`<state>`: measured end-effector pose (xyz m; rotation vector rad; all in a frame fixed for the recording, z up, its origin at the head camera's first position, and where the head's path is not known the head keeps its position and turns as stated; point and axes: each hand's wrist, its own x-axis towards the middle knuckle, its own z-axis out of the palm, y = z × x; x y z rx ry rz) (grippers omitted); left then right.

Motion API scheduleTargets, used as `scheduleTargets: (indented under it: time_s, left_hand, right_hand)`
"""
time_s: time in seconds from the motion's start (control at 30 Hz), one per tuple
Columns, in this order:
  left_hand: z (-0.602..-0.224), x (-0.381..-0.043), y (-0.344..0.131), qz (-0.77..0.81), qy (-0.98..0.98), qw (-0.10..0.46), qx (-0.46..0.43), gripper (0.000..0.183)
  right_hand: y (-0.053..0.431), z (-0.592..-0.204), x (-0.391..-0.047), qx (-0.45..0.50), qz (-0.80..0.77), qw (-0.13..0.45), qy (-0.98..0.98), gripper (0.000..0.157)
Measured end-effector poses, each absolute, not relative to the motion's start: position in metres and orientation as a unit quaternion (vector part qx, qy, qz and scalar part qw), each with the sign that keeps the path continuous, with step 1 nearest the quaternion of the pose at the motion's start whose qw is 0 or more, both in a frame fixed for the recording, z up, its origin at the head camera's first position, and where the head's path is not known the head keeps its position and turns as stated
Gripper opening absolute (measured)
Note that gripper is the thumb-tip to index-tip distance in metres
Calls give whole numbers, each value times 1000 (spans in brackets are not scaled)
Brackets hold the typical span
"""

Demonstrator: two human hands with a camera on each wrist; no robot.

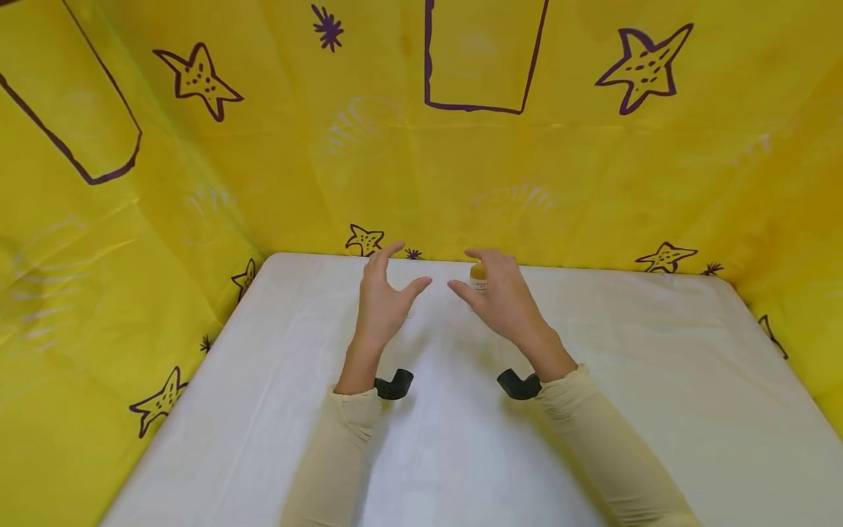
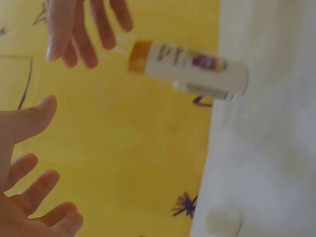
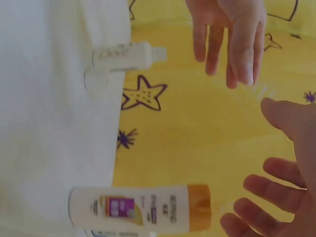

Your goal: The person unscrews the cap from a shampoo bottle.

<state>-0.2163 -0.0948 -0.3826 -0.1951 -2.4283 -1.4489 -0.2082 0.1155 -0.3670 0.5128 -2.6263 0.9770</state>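
My left hand and right hand are raised above the far part of the white table, facing each other, thumbs apart from the curved fingers. Neither holds anything. A white bottle with an orange cap stands partly hidden behind my right hand; the right wrist view shows the printed label of that bottle. A white bottle with a pale cap stands on the left hand's side, hidden by that hand in the head view. Beside it is a small whitish round item, its kind unclear.
The white-covered table meets a yellow curtain with purple starfish drawings at the back and sides. Black curved pieces sit at both wrists. Another white labelled item is partly hidden behind the orange-capped bottle.
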Motion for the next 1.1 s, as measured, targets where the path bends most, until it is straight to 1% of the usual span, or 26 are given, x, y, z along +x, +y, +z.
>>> scheduleTargets:
  time_s: [0.17, 0.27, 0.5, 0.67, 0.77, 1.1]
  left_hand:
    - [-397, -216, -65, -520, -842, 98, -102, 72]
    - [-410, -218, -49, -535, -836, 61, -105, 73]
    - [-429, -220, -29, -551, -830, -6, -87, 74]
    - [-437, -227, -24, -548, -831, -34, -89, 73]
    - [-440, -234, -21, -540, -835, -48, -92, 73]
    - [-443, -252, -15, -533, -839, -56, -94, 63]
  right_hand:
    - [134, -369, -214, 169, 350, 156, -908, 71]
    - [141, -373, -217, 161, 354, 159, -907, 72]
    - [145, -388, -227, 156, 364, 160, -904, 61]
    - [147, -396, -232, 145, 362, 132, -911, 59]
    - [148, -400, -235, 148, 362, 127, -912, 57]
    - [148, -405, -238, 162, 362, 139, -907, 53]
